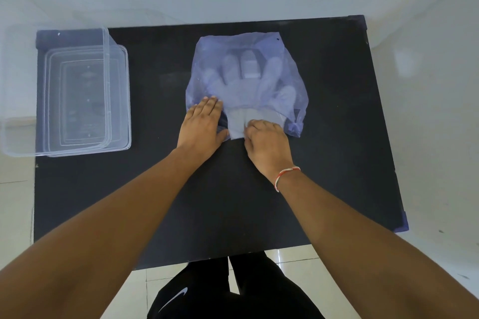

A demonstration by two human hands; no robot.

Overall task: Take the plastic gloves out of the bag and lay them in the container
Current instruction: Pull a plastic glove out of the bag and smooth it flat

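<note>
A thin bluish plastic bag (259, 44) lies flat in the middle of the black table, its mouth toward me. Pale plastic gloves (238, 80) show through it, fingers pointing away, and their cuff end (237, 122) sticks out of the mouth. My left hand (202, 127) lies flat, fingers together, pressing down the bag's near left corner. My right hand (267, 140) pinches the protruding glove cuff at the bag's mouth. A clear rectangular plastic container (85, 145) stands empty at the table's left edge, well apart from both hands.
The black table (337, 137) ends at a white wall behind and pale floor tiles on both sides. The container overhangs the table's left edge. My dark trousers (233, 292) show below the near edge.
</note>
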